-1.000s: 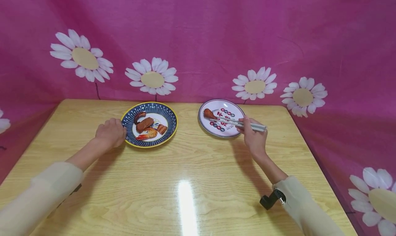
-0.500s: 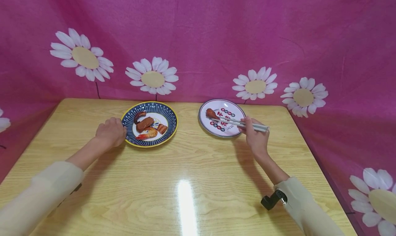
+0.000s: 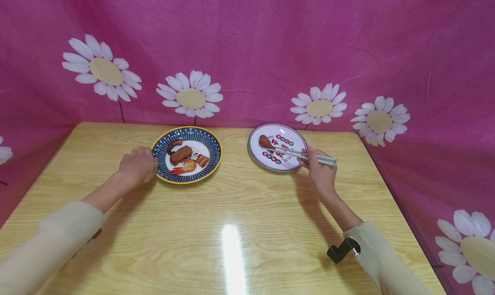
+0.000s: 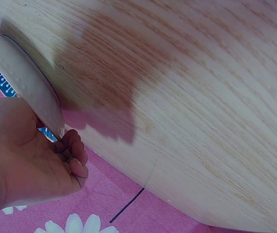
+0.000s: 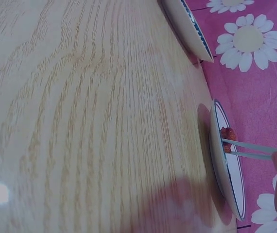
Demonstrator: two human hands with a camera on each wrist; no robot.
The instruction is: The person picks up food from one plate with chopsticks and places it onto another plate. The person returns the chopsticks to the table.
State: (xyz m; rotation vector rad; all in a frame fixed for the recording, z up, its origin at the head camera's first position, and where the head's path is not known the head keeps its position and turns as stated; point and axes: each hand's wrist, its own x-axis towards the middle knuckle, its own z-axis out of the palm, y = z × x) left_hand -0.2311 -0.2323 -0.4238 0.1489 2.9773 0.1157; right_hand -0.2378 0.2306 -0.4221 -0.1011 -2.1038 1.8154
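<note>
My left hand (image 3: 139, 164) grips the left rim of a blue-and-white plate (image 3: 212, 142) with a yellow edge. On that plate lie a shrimp (image 3: 183, 167), a brown slab of meat (image 3: 181, 154), a dark curled piece (image 3: 174, 145) and a small striped piece (image 3: 202, 160). In my right hand (image 3: 321, 172) is a pair of pale chopsticks (image 3: 297, 153), pointing left over a smaller white plate (image 3: 295, 141) with red lettering. Their tips touch the narrow end of a chicken drumstick (image 3: 266, 142) at that plate's left side; whether it is lifted I cannot tell.
Both plates stand near the back edge of a light wooden table (image 3: 193, 226), with a gap between them. Behind and beside the table hangs a pink cloth (image 3: 251, 50) printed with white daisies. A black wrist camera (image 3: 343, 250) sits on the right sleeve.
The chopsticks and right hand have shifted slightly right. The drumstick has moved a little right and turned on the white plate. My left hand and the blue plate stay as before.
</note>
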